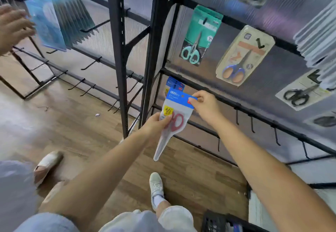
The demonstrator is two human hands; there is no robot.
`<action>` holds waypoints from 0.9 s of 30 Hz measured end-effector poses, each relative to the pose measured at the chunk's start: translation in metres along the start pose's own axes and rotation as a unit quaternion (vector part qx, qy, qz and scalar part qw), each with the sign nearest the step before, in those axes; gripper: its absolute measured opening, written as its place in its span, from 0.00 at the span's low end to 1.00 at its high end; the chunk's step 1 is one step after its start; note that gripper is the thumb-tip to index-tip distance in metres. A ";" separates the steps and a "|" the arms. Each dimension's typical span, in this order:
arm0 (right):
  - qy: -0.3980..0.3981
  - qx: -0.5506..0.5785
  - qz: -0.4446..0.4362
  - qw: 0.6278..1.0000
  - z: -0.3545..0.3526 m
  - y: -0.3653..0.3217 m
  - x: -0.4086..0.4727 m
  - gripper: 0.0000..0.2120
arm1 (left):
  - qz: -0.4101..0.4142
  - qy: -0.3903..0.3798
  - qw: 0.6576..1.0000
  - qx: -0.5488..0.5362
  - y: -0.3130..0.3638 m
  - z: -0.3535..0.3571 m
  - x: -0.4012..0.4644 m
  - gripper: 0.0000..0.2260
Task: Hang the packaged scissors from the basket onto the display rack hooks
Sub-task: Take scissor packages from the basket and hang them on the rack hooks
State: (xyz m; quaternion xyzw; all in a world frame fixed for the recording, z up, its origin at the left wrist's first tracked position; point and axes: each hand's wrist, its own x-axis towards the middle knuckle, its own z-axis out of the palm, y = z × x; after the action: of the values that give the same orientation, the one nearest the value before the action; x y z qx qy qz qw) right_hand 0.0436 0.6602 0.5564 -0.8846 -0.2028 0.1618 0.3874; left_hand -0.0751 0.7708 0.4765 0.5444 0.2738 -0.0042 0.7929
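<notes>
A pack of red-handled scissors (174, 122) with a blue header card is held in front of the lower left part of the black display rack (190, 79). My left hand (156, 124) grips the pack at its middle, thumb over the yellow label. My right hand (203, 104) pinches the header's right corner. Just behind the header hang more blue-headed packs (174, 83) on a hook. The dark basket (218, 221) shows at the bottom edge beside my leg.
Teal scissors (200, 37), blue-orange scissors (243, 57) and black scissors (301, 93) hang higher on the rack. Bare hooks (252, 124) line the rail to the right. Another person's hand (12, 26) reaches toward blue packets (52, 17) at the upper left; their shoe (47, 164) stands nearby.
</notes>
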 end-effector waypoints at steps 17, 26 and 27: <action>-0.096 -0.064 0.029 0.993 0.066 0.073 0.105 0.05 | -0.075 0.171 0.982 0.040 -0.055 -0.023 0.118 0.11; -0.087 -0.062 0.003 0.994 0.078 0.082 0.140 0.04 | -0.106 0.204 0.973 -0.001 -0.055 -0.030 0.160 0.18; -0.085 -0.065 -0.005 0.994 0.079 0.082 0.142 0.03 | -0.109 0.206 0.973 -0.005 -0.056 -0.030 0.163 0.17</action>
State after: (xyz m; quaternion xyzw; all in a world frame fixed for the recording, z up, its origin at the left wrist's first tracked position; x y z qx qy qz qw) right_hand 0.1510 0.7271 0.4253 -0.8903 -0.2490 0.2207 0.3109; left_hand 0.0337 0.8216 0.3488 0.4963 0.4885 0.0230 0.7173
